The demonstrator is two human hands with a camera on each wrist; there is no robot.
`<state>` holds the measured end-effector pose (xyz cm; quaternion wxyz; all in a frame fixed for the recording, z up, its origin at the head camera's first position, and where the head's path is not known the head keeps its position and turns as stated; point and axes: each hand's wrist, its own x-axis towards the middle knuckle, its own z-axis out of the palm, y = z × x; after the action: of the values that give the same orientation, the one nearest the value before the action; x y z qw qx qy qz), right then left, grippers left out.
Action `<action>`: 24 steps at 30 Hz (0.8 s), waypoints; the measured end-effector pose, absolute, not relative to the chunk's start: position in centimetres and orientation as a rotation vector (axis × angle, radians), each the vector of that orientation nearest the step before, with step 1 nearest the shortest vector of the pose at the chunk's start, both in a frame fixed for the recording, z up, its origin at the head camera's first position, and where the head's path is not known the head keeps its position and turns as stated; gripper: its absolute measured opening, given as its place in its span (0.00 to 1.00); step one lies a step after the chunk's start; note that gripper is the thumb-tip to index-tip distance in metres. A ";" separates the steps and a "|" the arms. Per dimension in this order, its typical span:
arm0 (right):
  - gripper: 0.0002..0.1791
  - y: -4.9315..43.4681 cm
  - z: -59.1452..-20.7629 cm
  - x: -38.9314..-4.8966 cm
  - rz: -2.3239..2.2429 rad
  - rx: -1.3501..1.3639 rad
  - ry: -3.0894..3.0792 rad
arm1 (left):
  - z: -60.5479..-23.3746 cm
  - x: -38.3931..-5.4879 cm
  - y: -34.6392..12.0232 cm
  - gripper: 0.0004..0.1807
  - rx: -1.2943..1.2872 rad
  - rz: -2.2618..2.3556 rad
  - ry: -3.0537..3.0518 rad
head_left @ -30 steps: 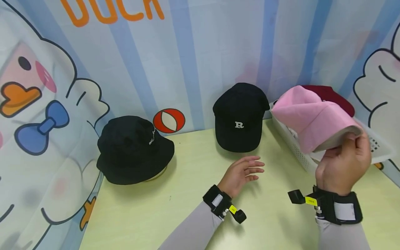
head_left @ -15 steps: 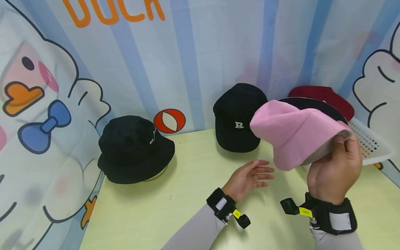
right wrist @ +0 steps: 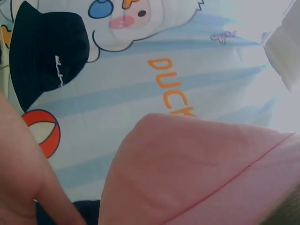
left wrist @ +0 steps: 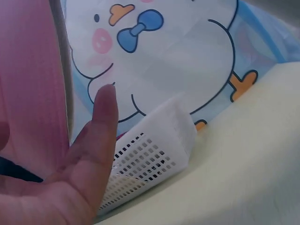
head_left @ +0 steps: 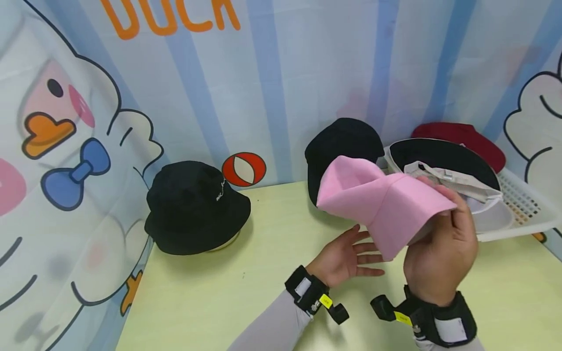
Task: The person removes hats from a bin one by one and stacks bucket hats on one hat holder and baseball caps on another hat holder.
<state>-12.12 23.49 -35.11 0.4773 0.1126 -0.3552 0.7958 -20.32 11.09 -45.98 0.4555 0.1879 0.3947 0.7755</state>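
Observation:
A pink bucket hat [head_left: 384, 197] is held up above the table, its crown toward the left and its pale inside partly showing. My right hand [head_left: 441, 251] grips the brim at its right side, thumb underneath. My left hand [head_left: 344, 258] is just below and left of the hat, palm turned up and fingers spread, holding nothing. The hat [left wrist: 33, 79] fills the left side of the left wrist view, beside the raised fingers of my left hand [left wrist: 89, 164]. In the right wrist view, the hat [right wrist: 201, 168] takes up the lower part.
A black bucket hat [head_left: 193, 209] sits on a stand at the left. Behind the pink hat is a black cap [head_left: 344, 139], partly hidden. A white perforated basket [head_left: 527, 209] at the right holds a dark red cap [head_left: 461, 136] and a black-lined hat [head_left: 443, 153]. A printed cloth hangs behind.
My right hand has carried the pink hat left and down, away from the basket, and it now overlaps the black cap. My left hand has turned palm up with its fingers spread.

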 end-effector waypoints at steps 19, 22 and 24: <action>0.18 19.0 -36.5 -11.8 1.968 0.541 -1.065 | -44.4 -22.3 8.0 0.15 0.695 2.210 0.807; 0.19 18.7 -36.9 -11.8 1.984 0.624 -1.085 | -44.5 -22.7 7.3 0.11 0.663 2.277 0.732; 0.20 18.5 -37.1 -11.8 1.988 0.670 -1.118 | -44.6 -22.9 6.8 0.05 0.608 2.329 0.727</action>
<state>-11.78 18.49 -37.12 0.3730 0.2617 -0.4363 0.7759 -22.91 6.83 -44.61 0.3086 0.2301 0.2750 0.8810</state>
